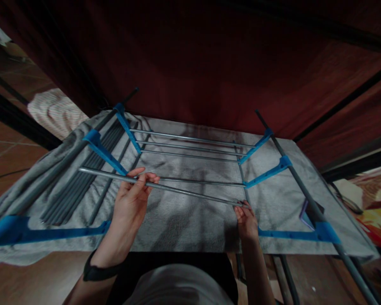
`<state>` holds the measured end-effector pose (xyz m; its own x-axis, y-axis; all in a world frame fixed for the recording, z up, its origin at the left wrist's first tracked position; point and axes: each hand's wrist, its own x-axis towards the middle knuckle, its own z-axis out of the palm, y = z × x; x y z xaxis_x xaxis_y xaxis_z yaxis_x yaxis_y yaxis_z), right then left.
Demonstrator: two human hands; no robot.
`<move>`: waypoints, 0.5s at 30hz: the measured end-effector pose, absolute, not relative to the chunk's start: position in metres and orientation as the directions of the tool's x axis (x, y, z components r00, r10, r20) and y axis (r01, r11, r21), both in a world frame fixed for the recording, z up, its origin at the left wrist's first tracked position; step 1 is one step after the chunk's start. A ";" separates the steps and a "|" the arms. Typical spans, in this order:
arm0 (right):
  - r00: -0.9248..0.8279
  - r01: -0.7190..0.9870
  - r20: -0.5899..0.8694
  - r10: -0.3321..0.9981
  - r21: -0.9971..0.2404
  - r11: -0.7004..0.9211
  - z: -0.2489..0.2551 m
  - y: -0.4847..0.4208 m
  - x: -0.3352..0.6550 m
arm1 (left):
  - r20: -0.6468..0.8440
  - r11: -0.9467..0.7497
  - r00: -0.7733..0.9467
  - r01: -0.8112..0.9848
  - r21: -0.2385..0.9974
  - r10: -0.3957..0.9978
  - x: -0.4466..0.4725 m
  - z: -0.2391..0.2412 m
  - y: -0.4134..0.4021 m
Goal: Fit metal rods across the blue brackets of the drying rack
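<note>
A long grey metal rod (190, 192) runs slantwise across the middle of a half-built rack. My left hand (131, 201) pinches it near its left part, thumb and fingers closed round it. My right hand (246, 218) grips the rod's right end, close to a blue plastic side bar (263, 173). The rack has grey rods (190, 146) fixed between blue connectors (104, 152) and stands over a grey towel (184, 220). A black band sits on my left wrist.
Several loose grey rods (76, 186) lie on the towel at the left. Dark upright poles (300, 182) rise at the right and left. A dark red curtain (209, 63) hangs behind. A purple flat object (306, 212) lies at the right. A patterned rug (373, 216) is far right.
</note>
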<state>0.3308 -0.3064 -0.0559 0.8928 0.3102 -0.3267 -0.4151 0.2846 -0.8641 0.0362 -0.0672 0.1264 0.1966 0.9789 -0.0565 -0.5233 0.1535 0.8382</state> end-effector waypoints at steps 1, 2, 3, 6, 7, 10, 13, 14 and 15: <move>0.887 -0.435 -0.352 0.297 -0.853 0.288 -0.054 -0.306 0.330 | -0.061 0.153 0.189 -0.522 0.839 0.980 0.036 0.126 -0.067; 0.882 -0.452 -0.374 0.287 -0.843 0.292 -0.052 -0.304 0.330 | -0.065 0.153 0.183 -0.522 0.839 0.981 0.035 0.126 -0.066; 0.877 -0.466 -0.388 0.285 -0.832 0.300 -0.050 -0.303 0.330 | -0.068 0.154 0.180 -0.522 0.839 0.981 0.034 0.126 -0.065; 0.866 -0.492 -0.407 0.291 -0.800 0.343 -0.043 -0.298 0.328 | -0.069 0.157 0.181 -0.534 0.831 0.981 0.031 0.123 -0.062; 0.863 -0.497 -0.409 0.296 -0.792 0.354 -0.041 -0.297 0.328 | -0.071 0.161 0.184 -0.538 0.827 0.980 0.030 0.122 -0.061; 0.854 -0.507 -0.403 0.329 -0.784 0.358 -0.035 -0.295 0.330 | -0.104 0.189 0.182 -0.543 0.818 0.978 0.028 0.118 -0.059; 0.855 -0.504 -0.395 0.335 -0.785 0.360 -0.031 -0.294 0.334 | -0.184 0.248 0.171 -0.540 0.804 0.968 0.029 0.113 -0.059; 0.860 -0.496 -0.390 0.329 -0.790 0.361 -0.030 -0.295 0.335 | -0.213 0.270 0.166 -0.540 0.797 0.963 0.029 0.112 -0.058; 0.867 -0.483 -0.382 0.319 -0.798 0.360 -0.029 -0.295 0.337 | -0.238 0.288 0.162 -0.540 0.790 0.958 0.029 0.111 -0.058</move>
